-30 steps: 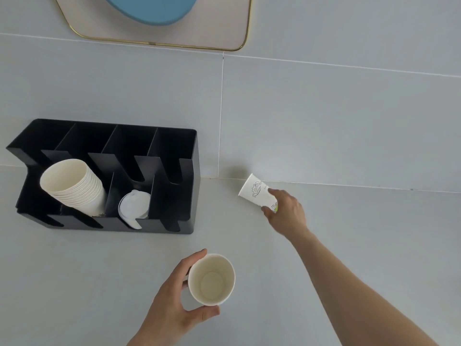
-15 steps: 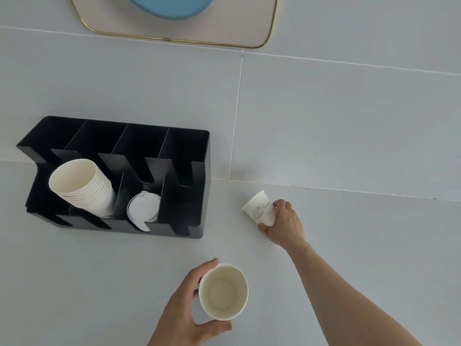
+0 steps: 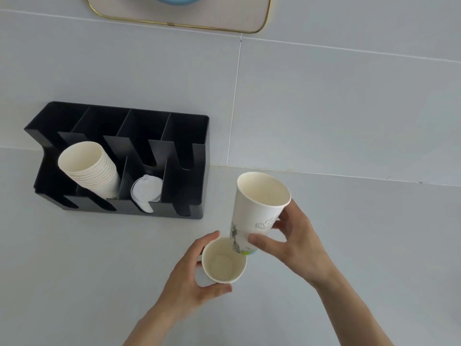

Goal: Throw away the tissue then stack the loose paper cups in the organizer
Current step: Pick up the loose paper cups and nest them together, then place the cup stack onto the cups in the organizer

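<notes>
My left hand [image 3: 193,283] grips a white paper cup [image 3: 223,260], mouth up, above the counter. My right hand [image 3: 294,242] holds a second printed paper cup [image 3: 258,208] upright, its base just over the far rim of the first cup and touching or nearly touching it. To the left stands the black organizer [image 3: 184,191] with several slots. One front slot holds a tilted stack of white cups [image 3: 89,168]; the slot beside it holds white lids [image 3: 146,192]. No tissue is in view.
The pale counter [image 3: 87,270] meets a tiled wall [image 3: 324,108] behind. A gold-rimmed mirror or tray edge [image 3: 179,23] with a blue shape hangs at the top. Bare counter lies right of the organizer and around my hands.
My right hand lifted the printed cup off the counter by the wall, turned it mouth up and brought it down-left to the cup in my left hand. The view shifted.
</notes>
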Tool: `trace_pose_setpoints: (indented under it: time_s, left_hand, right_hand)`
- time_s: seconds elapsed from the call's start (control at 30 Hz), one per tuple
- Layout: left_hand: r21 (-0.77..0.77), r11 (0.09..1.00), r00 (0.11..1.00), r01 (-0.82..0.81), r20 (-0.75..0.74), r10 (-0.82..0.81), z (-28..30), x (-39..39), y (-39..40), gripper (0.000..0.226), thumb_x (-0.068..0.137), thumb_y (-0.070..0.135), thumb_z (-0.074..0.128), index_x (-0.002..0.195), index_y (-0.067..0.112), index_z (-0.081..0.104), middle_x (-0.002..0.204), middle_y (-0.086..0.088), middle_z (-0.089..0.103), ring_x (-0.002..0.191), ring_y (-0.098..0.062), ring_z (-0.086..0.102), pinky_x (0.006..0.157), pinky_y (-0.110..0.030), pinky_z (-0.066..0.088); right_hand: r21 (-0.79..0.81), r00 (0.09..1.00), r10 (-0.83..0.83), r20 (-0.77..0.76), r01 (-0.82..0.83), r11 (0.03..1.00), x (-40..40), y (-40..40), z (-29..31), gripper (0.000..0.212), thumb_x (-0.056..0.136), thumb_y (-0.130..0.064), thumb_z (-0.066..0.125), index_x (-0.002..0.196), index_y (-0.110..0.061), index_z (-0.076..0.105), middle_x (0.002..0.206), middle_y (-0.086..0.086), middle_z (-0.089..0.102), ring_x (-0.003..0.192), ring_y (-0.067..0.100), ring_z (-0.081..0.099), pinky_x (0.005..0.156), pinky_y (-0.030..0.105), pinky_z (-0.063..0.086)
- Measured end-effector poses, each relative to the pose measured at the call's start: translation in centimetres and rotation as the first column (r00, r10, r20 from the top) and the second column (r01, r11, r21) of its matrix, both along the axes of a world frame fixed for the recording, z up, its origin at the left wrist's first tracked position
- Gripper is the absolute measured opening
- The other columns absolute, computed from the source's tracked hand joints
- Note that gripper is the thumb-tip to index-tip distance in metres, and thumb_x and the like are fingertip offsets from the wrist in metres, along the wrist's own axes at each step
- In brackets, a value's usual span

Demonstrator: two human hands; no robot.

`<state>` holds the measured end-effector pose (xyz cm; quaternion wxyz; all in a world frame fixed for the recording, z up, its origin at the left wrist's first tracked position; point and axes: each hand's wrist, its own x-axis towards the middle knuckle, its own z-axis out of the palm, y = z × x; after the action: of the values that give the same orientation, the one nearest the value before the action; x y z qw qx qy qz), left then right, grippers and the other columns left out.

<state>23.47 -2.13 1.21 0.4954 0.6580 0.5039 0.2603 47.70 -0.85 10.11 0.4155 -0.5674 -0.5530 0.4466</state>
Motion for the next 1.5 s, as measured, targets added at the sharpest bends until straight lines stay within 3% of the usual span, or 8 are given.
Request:
trace_pose_setpoints:
  time_s: [0.3,0.43,0.7,1.0,1.17,1.3,1.37,1.5]
  left_hand:
    - [-0.021,1.0,0.999,-0.023,-0.047,0.022,0.8,-0.1,0.0,0.092,0.055,0.048,0.094,0.125,0.064,0.036,0.127,0.031,0.059,0.118,0.001,0.058,0.093,-0.02,0.05]
    - [-0.001,1.0,0.999,-0.028,-0.033,0.028,1.1,-0.1,-0.2,0.102,0.057,0.049,0.094,0.141,0.051,0.036,0.137,0.027,0.053,0.121,-0.004,0.057,0.1,-0.035,0.053]
    - [-0.045,0.999,1.0,-0.003,-0.026,0.001,2.1,-0.9,-0.3,0.104,0.061,0.048,0.093,0.144,0.05,0.032,0.141,0.03,0.048,0.128,0.002,0.051,0.102,-0.023,0.044]
    - [-0.404,0.884,0.962,-0.236,0.032,0.272,3.5,-1.5,0.2,0.016,0.095,0.032,0.067,0.109,0.031,0.073,0.112,0.001,0.075,0.097,-0.012,0.074,0.093,-0.037,0.059]
    - [-0.493,0.833,0.94,-0.253,0.077,0.331,3.9,-1.4,0.4,0.014,0.094,0.022,0.068,0.104,0.021,0.078,0.102,-0.009,0.078,0.093,-0.023,0.075,0.086,-0.034,0.062]
    - [-0.524,0.812,0.931,-0.258,0.089,0.354,4.0,-1.3,0.4,0.015,0.093,0.021,0.07,0.103,0.015,0.079,0.096,-0.01,0.079,0.092,-0.026,0.075,0.082,-0.031,0.062]
    - [-0.537,0.804,0.929,-0.255,0.095,0.358,4.1,-1.3,0.4,0.015,0.093,0.021,0.071,0.103,0.015,0.08,0.096,-0.01,0.08,0.094,-0.026,0.075,0.08,-0.029,0.062]
    - [-0.548,0.802,0.933,-0.238,0.1,0.346,4.6,-1.2,0.4,0.016,0.094,0.02,0.069,0.106,0.015,0.079,0.098,-0.009,0.081,0.097,-0.024,0.075,0.08,-0.027,0.062]
  right_hand:
    - [-0.035,0.947,0.19,0.26,-0.187,0.982,-3.0,-2.3,-3.1,0.081,0.072,-0.025,0.09,0.142,-0.029,0.049,0.131,-0.02,0.062,0.124,0.009,0.06,0.105,0.041,0.052]
    - [-0.094,0.93,0.245,0.273,-0.228,0.969,-2.5,-3.0,-4.0,0.097,0.074,-0.033,0.091,0.154,-0.03,0.036,0.143,-0.018,0.057,0.132,0.0,0.055,0.106,0.037,0.052]
    - [-0.124,0.953,0.174,0.246,-0.148,0.981,-1.9,-2.8,-3.8,0.056,0.093,-0.028,0.075,0.145,-0.03,0.054,0.138,-0.019,0.062,0.123,0.0,0.062,0.101,0.031,0.055]
    - [-0.282,0.988,0.033,0.153,0.012,0.959,-2.5,-2.9,-4.9,0.039,0.097,-0.023,0.069,0.136,-0.023,0.064,0.124,-0.013,0.072,0.105,-0.001,0.07,0.088,0.026,0.06]
    - [-0.451,0.995,-0.042,0.088,0.077,0.889,-2.7,-3.0,-5.1,0.037,0.088,-0.034,0.066,0.123,-0.026,0.073,0.106,-0.011,0.079,0.095,0.005,0.073,0.097,0.036,0.059]
    - [-0.51,0.998,-0.046,0.038,0.059,0.858,-2.7,-2.9,-4.8,0.032,0.084,-0.033,0.063,0.103,-0.011,0.076,0.081,0.003,0.071,0.078,0.012,0.068,0.101,0.047,0.056]
    - [-0.513,0.998,-0.055,0.024,0.06,0.856,-2.6,-2.9,-4.7,0.024,0.087,-0.028,0.065,0.1,-0.013,0.078,0.087,0.018,0.074,0.079,0.021,0.073,0.101,0.048,0.056]
    - [-0.516,0.996,-0.077,0.035,0.084,0.853,-2.9,-3.0,-4.0,0.017,0.091,-0.023,0.066,0.093,-0.021,0.083,0.098,0.019,0.076,0.096,0.03,0.074,0.099,0.045,0.058]
